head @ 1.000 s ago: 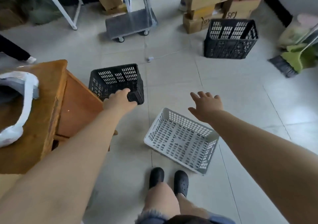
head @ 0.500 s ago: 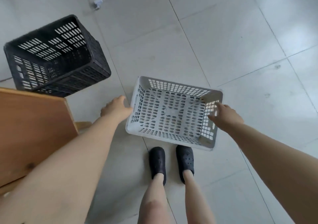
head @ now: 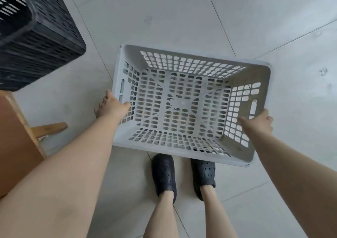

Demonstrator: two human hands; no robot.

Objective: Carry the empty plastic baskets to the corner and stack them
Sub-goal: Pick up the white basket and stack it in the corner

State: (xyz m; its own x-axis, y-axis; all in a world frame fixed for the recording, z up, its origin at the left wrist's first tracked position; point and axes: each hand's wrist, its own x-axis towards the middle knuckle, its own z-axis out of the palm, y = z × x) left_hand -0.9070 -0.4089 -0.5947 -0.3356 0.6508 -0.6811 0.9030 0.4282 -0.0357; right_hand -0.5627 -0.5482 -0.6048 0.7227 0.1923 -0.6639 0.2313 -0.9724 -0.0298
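Note:
An empty white plastic basket with slotted walls sits in front of my feet, its opening facing up. My left hand grips its left short rim, thumb inside the wall and fingers outside. My right hand grips the right short rim near the handle slot, thumb inside. An empty black plastic basket stands on the floor at the upper left, apart from both hands.
A wooden table with a projecting wooden bar stands at the left edge, close to my left forearm. My two feet in black clogs stand just behind the white basket. Pale floor tiles stretch ahead and to the right.
My view tilted down and I leaned in. Both hands went from reaching toward the white basket's ends to gripping its two short rims. The basket now appears larger and closer.

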